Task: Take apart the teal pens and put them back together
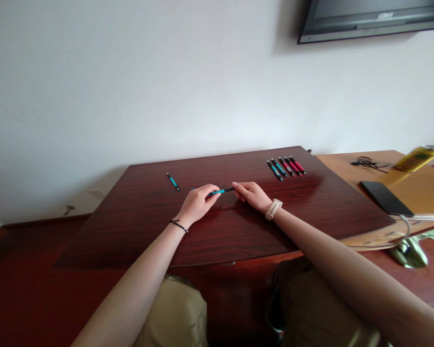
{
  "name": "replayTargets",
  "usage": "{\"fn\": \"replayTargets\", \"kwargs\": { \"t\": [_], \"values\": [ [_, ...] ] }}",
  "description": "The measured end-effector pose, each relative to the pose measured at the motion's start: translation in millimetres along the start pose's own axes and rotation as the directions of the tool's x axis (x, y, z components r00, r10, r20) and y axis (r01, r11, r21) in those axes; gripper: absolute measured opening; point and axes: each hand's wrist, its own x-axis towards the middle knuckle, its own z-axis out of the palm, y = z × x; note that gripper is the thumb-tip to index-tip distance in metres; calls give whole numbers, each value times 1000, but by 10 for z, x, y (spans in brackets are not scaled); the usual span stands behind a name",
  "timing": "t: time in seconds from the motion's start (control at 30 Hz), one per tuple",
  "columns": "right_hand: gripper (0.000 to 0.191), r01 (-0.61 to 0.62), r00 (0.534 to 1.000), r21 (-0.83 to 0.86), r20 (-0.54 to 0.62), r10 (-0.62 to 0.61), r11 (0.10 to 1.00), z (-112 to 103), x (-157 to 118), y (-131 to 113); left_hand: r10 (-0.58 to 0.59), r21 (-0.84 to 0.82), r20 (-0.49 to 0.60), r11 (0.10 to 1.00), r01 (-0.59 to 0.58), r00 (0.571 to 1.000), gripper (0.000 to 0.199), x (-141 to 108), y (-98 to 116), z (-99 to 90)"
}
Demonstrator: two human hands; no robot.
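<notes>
A teal and black pen (220, 191) is held roughly level above the dark wooden table (144, 207), gripped at both ends. My left hand (199, 202) pinches its teal end, and my right hand (252, 194) pinches the black end. Left of my hands lies another teal pen (173, 181). A small bit of teal shows beside my left fingers, mostly hidden by that hand. To the right, several pens lie side by side in a slanted row: teal pens (278, 167) on the left, red pens (292, 166) on the right.
A lighter wooden table (365, 176) adjoins at the right. On it are a black phone (386, 198) with a cable plugged in, a coiled black cord (369, 164) and a yellow can (418, 158). A television (372, 21) hangs on the white wall behind.
</notes>
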Motion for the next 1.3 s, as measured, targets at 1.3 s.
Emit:
{"fn": "replayTargets", "kwargs": {
  "t": [1.3],
  "values": [
    [55, 7, 994, 104, 109, -19, 995, 25, 8, 50, -53, 48, 184, 998, 45, 981, 36, -6, 18, 58]
  ]
}}
